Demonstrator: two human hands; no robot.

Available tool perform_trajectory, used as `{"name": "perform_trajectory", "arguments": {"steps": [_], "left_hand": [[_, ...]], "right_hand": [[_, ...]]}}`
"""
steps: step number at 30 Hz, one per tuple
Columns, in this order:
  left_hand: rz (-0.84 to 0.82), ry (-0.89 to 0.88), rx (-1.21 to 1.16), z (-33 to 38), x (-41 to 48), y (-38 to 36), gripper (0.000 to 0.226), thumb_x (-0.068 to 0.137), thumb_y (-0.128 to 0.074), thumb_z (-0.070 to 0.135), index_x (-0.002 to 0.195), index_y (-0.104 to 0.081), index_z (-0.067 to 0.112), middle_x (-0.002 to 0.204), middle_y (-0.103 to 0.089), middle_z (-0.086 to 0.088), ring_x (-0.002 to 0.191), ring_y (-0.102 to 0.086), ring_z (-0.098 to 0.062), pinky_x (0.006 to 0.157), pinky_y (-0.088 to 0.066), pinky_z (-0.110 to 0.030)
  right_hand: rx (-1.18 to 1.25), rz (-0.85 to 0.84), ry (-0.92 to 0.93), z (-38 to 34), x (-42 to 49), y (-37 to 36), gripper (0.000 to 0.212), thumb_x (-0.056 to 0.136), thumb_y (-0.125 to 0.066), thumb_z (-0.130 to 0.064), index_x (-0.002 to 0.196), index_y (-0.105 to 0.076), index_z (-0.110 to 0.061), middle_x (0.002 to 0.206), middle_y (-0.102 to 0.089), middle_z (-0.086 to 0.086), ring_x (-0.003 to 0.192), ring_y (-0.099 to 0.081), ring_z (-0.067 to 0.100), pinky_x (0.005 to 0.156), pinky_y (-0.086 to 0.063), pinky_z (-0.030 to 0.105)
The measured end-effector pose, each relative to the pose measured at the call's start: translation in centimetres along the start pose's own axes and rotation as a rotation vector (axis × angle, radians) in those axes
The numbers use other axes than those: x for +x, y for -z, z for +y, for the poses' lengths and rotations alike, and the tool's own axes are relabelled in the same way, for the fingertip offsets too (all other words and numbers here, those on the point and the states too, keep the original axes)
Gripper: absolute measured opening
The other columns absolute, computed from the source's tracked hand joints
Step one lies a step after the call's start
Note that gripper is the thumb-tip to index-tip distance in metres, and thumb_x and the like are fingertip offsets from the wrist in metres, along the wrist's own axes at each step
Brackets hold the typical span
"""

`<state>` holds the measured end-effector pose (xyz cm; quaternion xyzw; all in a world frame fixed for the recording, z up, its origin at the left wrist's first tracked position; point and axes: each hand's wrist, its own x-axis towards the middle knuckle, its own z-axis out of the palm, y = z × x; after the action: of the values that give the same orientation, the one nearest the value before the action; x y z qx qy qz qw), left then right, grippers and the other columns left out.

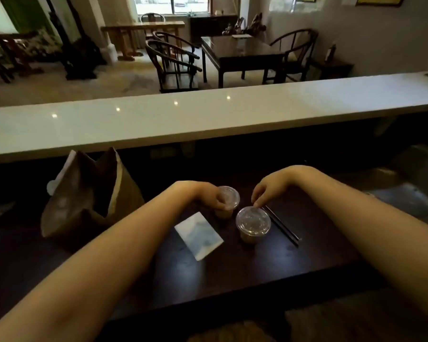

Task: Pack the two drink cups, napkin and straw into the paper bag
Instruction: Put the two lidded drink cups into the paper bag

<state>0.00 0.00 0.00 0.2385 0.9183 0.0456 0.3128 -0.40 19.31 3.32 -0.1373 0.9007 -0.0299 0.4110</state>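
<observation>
Two clear-lidded drink cups stand on the dark table (232,272). My left hand (208,193) is wrapped around the far cup (229,197). The near cup (253,224) stands just to its right, and the fingertips of my right hand (267,191) touch the far rim of its lid without gripping it. A white napkin (199,234) lies flat in front of the cups. A dark straw (282,225) lies on the table to the right of the near cup. The brown paper bag (89,201) stands with its mouth open at the left.
A long white counter (208,119) runs across just behind the table. Beyond it are dark wooden chairs (173,62) and another table (245,50). A grey object (405,191) lies at the table's right end.
</observation>
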Motion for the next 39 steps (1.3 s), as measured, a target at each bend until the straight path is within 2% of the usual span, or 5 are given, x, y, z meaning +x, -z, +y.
{"name": "perform_trajectory", "arguments": {"steps": [9,15,28,36,39], "left_hand": [[0.230,-0.002,0.024,-0.1,3.6,-5.1,0.065,0.085,-0.060,0.034,0.139,-0.033,0.009,0.150,-0.025,-0.011,0.139,-0.020,-0.031,0.112,-0.029,-0.042],[0.426,-0.031,0.113,-0.5,3.9,-7.0,0.063,0.080,-0.064,0.037,0.130,-0.038,0.007,0.146,-0.029,-0.011,0.135,-0.024,-0.029,0.107,-0.033,-0.040],[0.371,-0.090,0.014,-0.8,2.7,-8.7,0.096,0.077,-0.067,0.043,0.148,-0.011,0.010,0.158,-0.007,-0.012,0.145,-0.003,-0.028,0.118,-0.008,-0.037],[0.585,-0.128,-1.116,1.3,-2.1,-7.4,0.069,0.076,-0.074,0.015,0.135,-0.037,0.013,0.126,-0.054,-0.002,0.115,-0.055,-0.015,0.096,-0.047,-0.027],[0.769,-0.087,-1.139,0.6,-4.6,-5.3,0.052,0.075,-0.074,0.011,0.120,-0.048,0.013,0.114,-0.060,-0.002,0.106,-0.060,-0.015,0.088,-0.052,-0.026]], "right_hand": [[-0.046,0.259,0.013,0.8,3.0,-5.9,0.081,0.077,-0.069,-0.040,0.142,-0.031,-0.012,0.143,-0.038,0.015,0.128,-0.043,0.032,0.104,-0.040,0.039],[-0.017,0.267,-0.043,0.3,4.5,-9.1,0.118,0.065,-0.075,-0.052,0.149,-0.002,-0.012,0.154,-0.013,0.015,0.141,-0.019,0.036,0.112,-0.029,0.046],[0.077,0.219,0.076,-0.1,2.2,-4.5,0.107,0.060,-0.083,-0.041,0.144,-0.020,-0.017,0.137,-0.033,0.009,0.126,-0.041,0.026,0.103,-0.042,0.034],[0.112,0.273,0.259,-5.0,-2.4,2.9,0.096,0.063,-0.084,-0.032,0.141,-0.028,-0.021,0.136,-0.041,0.000,0.118,-0.048,0.017,0.099,-0.046,0.033],[0.062,0.251,0.344,-7.9,-3.7,5.5,0.092,0.069,-0.080,-0.029,0.142,-0.026,-0.023,0.135,-0.037,-0.003,0.118,-0.043,0.015,0.094,-0.045,0.027]]}}
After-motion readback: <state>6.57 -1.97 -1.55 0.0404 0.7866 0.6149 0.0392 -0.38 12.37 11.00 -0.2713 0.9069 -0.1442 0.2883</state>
